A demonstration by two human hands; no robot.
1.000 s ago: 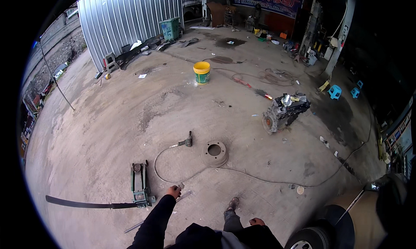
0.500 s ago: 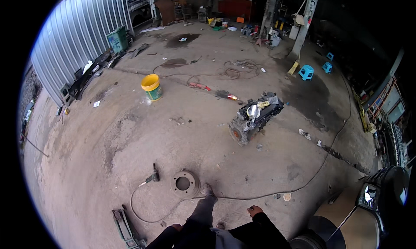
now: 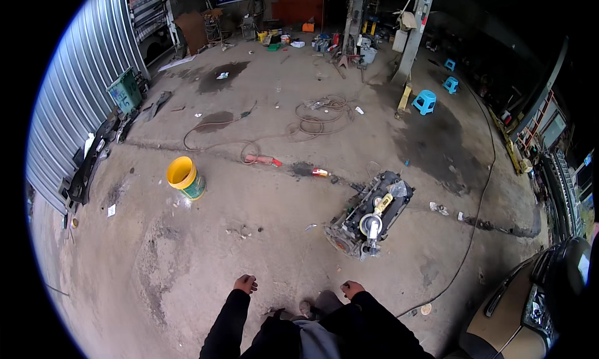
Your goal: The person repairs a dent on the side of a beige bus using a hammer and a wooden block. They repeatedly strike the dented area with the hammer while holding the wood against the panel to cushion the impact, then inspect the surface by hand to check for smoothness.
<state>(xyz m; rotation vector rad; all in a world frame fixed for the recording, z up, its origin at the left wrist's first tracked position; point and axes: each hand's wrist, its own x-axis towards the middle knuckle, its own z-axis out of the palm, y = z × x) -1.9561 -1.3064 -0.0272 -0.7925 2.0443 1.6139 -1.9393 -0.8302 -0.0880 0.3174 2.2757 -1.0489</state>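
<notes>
My left hand (image 3: 246, 284) hangs in front of me over the concrete floor, its fingers loosely bent and somewhat apart, with nothing visible in it. My right hand (image 3: 352, 289) is held low on the other side, fingers half curled, and no object shows in it. Neither hand touches anything. Nearest to my right hand, ahead of it, a dark, dirty engine block (image 3: 380, 209) lies on the floor. On top of the engine rest a yellow-and-silver power tool (image 3: 380, 212) with a round pale disc and a crumpled clear plastic piece (image 3: 397, 189).
A yellow bucket (image 3: 186, 179) stands ahead left. Coiled hose (image 3: 318, 118) lies beyond it; another hose (image 3: 468, 253) runs along the right. Blue stools (image 3: 425, 102) stand near a post (image 3: 415, 37). A tan vehicle (image 3: 499, 318) is close at right, a corrugated metal wall (image 3: 75, 97) at left.
I have walked forward; the engine and bucket are nearer. The brake drum, impact wrench and floor jack have left the view. My left hand has swung forward into sight.
</notes>
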